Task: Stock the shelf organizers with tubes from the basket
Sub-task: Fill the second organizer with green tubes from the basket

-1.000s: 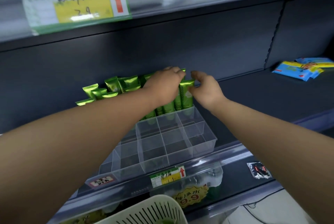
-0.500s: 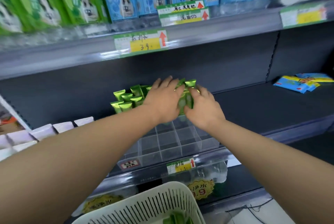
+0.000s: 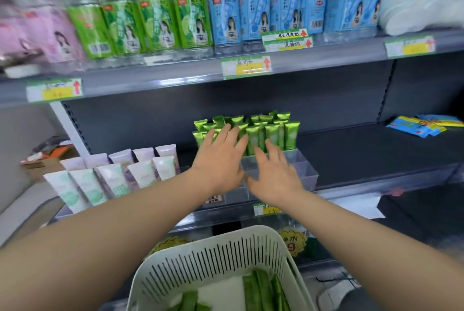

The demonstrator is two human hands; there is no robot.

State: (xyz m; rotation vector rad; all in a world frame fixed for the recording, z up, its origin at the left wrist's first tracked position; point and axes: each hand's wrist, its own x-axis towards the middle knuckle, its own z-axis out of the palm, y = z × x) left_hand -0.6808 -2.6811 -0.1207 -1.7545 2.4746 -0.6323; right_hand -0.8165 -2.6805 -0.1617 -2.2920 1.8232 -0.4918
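Risk sat just beyond the left grip (image 3: 221,157): green tubes (image 3: 288,134) stood upright in the clear organizer (image 3: 305,172). The grip's spread, empty fingers were at or against the front ones, so a careless brush could topple them into the vacant cells under the right grip (image 3: 273,172), also spread and empty. Spare tubes (image 3: 261,290) lay in the basket (image 3: 200,245) below both.

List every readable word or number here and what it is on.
"中": labels of the green bottles and blue bottles.
"9": yellow sticker below the shelf edge.
Price tags: handwriting too blurred to read.
Green tubes: print too small.
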